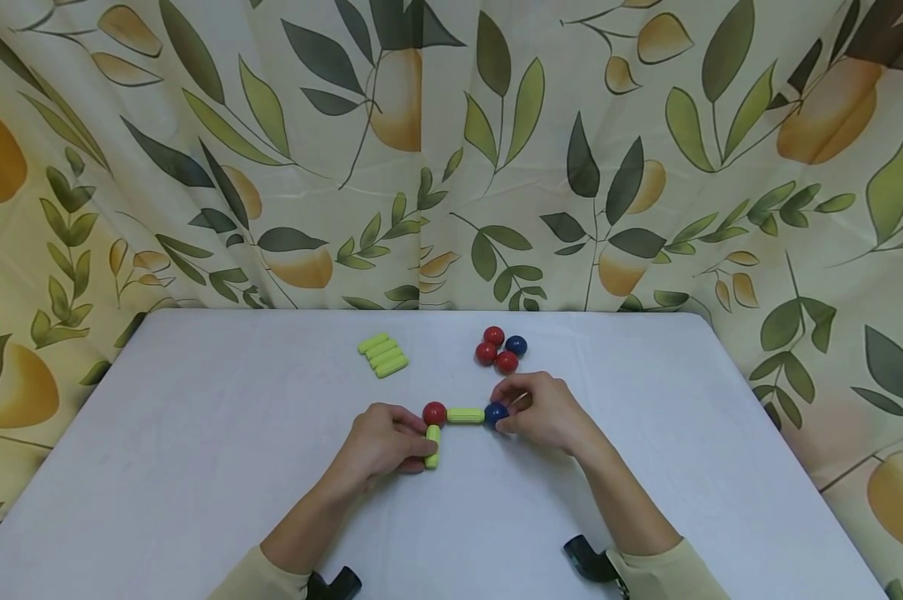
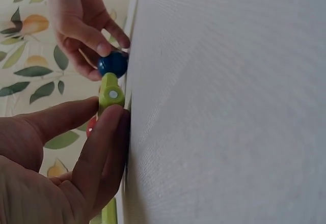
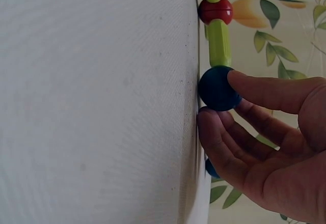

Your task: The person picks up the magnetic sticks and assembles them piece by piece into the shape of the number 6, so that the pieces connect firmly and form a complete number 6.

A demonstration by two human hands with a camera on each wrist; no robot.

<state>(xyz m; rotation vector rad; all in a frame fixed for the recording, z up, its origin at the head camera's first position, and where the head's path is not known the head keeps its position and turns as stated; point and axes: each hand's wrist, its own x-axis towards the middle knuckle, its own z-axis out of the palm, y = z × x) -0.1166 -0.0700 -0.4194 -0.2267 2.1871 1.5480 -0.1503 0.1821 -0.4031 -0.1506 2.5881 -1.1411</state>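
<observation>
My left hand (image 1: 382, 440) pinches a yellow-green rod (image 1: 432, 457) between thumb and fingers, low over the white table. The rod's far end meets a red ball (image 1: 435, 413). From that ball a second yellow-green rod (image 1: 466, 415) runs rightward to a blue ball (image 1: 496, 414), so the pieces form a corner. Thumb and fingers of my right hand (image 1: 545, 408) hold this blue ball. A pale round spot shows on the near end of the left rod (image 2: 111, 96) in the left wrist view. The right wrist view has the blue ball (image 3: 220, 88) touching the second rod (image 3: 219, 43).
Behind the hands, several yellow-green rods (image 1: 383, 355) lie side by side. To their right sits a cluster of red balls (image 1: 486, 354) with one blue ball (image 1: 516, 346). A leaf-and-fruit patterned curtain (image 1: 451, 250) hangs along the back edge of the white table (image 1: 197, 417).
</observation>
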